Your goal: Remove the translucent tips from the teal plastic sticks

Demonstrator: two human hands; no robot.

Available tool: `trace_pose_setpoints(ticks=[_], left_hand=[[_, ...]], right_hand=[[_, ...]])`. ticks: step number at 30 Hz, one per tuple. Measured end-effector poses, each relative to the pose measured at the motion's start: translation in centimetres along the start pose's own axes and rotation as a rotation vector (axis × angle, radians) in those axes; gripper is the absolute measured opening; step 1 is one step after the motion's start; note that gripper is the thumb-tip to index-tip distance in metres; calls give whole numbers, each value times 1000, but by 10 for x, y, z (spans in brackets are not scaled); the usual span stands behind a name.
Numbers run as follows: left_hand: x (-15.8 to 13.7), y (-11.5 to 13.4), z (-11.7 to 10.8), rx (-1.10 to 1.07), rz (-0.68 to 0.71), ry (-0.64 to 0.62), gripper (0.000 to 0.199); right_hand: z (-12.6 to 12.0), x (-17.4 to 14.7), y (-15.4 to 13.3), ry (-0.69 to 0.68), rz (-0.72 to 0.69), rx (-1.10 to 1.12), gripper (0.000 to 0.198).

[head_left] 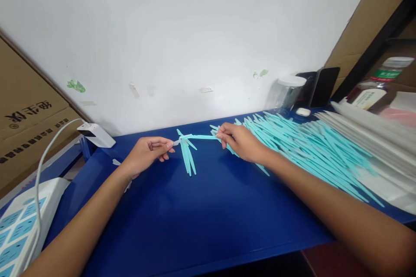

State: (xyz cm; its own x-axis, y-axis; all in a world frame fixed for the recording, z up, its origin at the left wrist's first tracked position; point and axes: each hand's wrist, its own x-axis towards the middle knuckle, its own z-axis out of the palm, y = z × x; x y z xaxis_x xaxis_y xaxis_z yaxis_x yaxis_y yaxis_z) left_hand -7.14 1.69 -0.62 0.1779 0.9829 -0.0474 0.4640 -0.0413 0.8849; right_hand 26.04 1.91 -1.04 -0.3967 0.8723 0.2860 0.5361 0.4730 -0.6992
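Note:
My left hand (152, 149) is closed in a pinch on a small whitish flat tip (176, 143). My right hand (236, 139) pinches the right end of a thin turquoise stick (203, 137). That stick stretches nearly level between the two hands, its left end meeting the whitish tip; whether they are one piece I cannot tell. Below and around that end lies a small bunch of turquoise sticks (188, 158) on the blue table (195, 212). A big pile of turquoise sticks (302, 147) spreads out beyond my right hand and under its forearm.
At the left are a white power strip (52, 190), a white charging device (95, 134) with a cable, and a cardboard box (29, 117). At the right stand a clear jar (289, 93), a dark phone (325, 86), stacked white sheets (373, 138) and a bottle (373, 88). A white wall (195, 43) rises behind.

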Motion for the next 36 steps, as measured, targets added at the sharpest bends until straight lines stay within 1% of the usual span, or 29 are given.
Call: trace_pose_setpoints(ticks=[6, 13, 17, 22, 25, 27, 28, 29, 30, 31, 32, 33, 34, 36], left_hand=[[0, 2, -1, -36, -5, 18, 36], [0, 2, -1, -16, 4, 2, 36], [-3, 1, 8, 0, 41, -33, 34], [-10, 6, 24, 4, 116, 4, 34], [-9, 8, 21, 77, 129, -17, 39], [-5, 6, 8, 259, 156, 35, 44], [-3, 4, -3, 391, 182, 97, 47], [0, 0, -16, 538, 212, 183, 48], [2, -4, -31, 666, 220, 235, 46], [3, -8, -47, 747, 205, 241, 42], [2, -13, -63, 781, 161, 215, 38], [0, -16, -78, 791, 83, 163, 35], [-3, -19, -92, 791, -18, 76, 36], [-12, -20, -112, 743, -235, -127, 45]], right_hand=[[-1, 0, -1, -8, -1, -10, 20], [0, -1, 0, -20, -17, -18, 19], [6, -6, -4, -57, -39, -25, 19], [10, -10, -11, -103, -68, -81, 24], [3, -6, -8, -90, -44, -94, 21], [-6, -1, 1, -70, 12, -184, 21], [-12, 1, 7, -50, 54, -266, 21], [-16, 4, 13, -29, 90, -362, 21], [-21, 5, 20, 3, 121, -465, 20], [-25, 6, 26, 34, 141, -549, 19], [-27, 7, 31, 46, 150, -613, 18], [-28, 7, 34, 55, 154, -659, 18], [-28, 7, 36, 59, 149, -684, 17], [-25, 6, 34, 80, 115, -692, 14]])
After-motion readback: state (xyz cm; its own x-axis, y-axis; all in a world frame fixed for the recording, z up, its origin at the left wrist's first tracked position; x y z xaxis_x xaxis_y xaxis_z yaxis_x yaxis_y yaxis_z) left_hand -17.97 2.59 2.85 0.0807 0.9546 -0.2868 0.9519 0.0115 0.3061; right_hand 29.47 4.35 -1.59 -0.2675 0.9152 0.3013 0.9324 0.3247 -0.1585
